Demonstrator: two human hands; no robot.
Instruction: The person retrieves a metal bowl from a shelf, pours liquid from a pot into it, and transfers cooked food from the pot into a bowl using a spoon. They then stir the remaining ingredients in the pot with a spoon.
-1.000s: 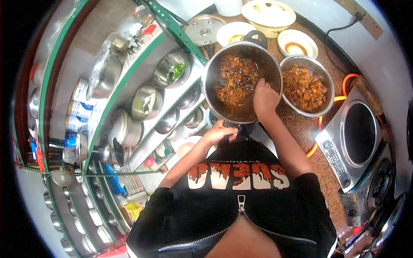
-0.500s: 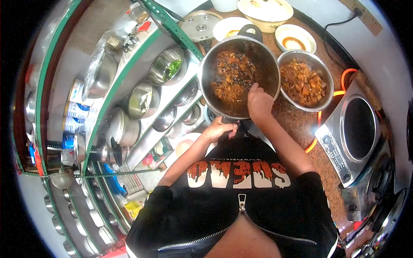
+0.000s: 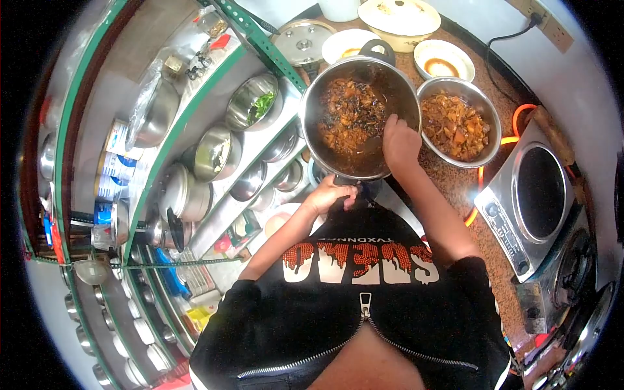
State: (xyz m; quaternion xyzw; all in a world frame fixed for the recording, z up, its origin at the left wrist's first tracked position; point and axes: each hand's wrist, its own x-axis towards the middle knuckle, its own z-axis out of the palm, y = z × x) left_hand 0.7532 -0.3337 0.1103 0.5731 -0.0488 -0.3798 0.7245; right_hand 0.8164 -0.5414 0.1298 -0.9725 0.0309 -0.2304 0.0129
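Note:
A deep steel pot (image 3: 312, 140) holds brown, chunky food (image 3: 351, 117) with dark bits in it. My left hand (image 3: 331, 195) is wrapped round the pot's near handle. Over the right part of the pot is my right hand (image 3: 401, 143), its fingers closed together inside the rim; what they hold, if anything, is hidden. Just right of the pot stands an oval steel bowl (image 3: 495, 127) full of similar brown food.
Behind the pot are a steel lid (image 3: 303, 44), a white plate (image 3: 338, 44), a lidded enamel pot (image 3: 400, 19) and a stained bowl (image 3: 444, 60). An electric cooktop (image 3: 541, 195) stands right, beside an orange hose. Green-edged shelves (image 3: 195, 110) with bowls fill the left.
My right hand first moved left and towards the pot's middle, then back right to the pot's right side. The food in the pot has shifted. My left hand keeps the handle.

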